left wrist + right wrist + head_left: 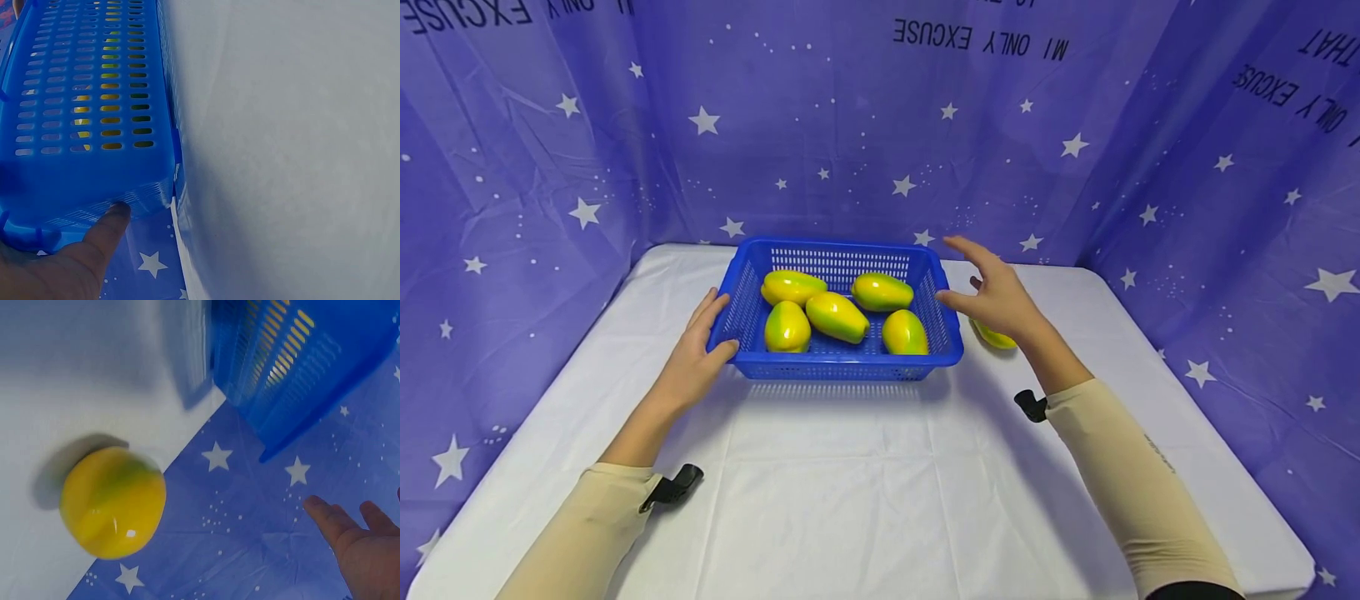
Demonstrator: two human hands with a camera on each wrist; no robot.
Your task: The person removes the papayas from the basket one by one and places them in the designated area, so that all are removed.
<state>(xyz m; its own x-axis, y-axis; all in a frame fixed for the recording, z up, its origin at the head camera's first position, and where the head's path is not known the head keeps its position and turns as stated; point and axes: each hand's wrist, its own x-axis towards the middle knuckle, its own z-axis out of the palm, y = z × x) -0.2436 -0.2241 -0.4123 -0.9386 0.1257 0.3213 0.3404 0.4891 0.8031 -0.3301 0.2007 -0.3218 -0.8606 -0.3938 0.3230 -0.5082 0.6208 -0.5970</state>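
Observation:
A blue plastic basket [842,358] with slotted walls stands towards the back of the table. Inside it lie several glossy yellow-green fruits [837,317], mango or papaya in shape. My left hand [692,358] grips the basket's left end at the rim, its thumb by the front corner; the left wrist view shows the thumb [106,234] against the blue plastic. Near the right rim, my right hand [996,292] is spread and holds nothing, apart from the basket in the right wrist view. Another such fruit [115,503] lies on the table below that hand, partly covered in the head view.
A white cloth covers the table [850,492]. Purple curtains [820,142] with white stars and lettering hang behind it and on both sides. A black mount [676,486] sits on the left wrist, another [1030,406] on the right.

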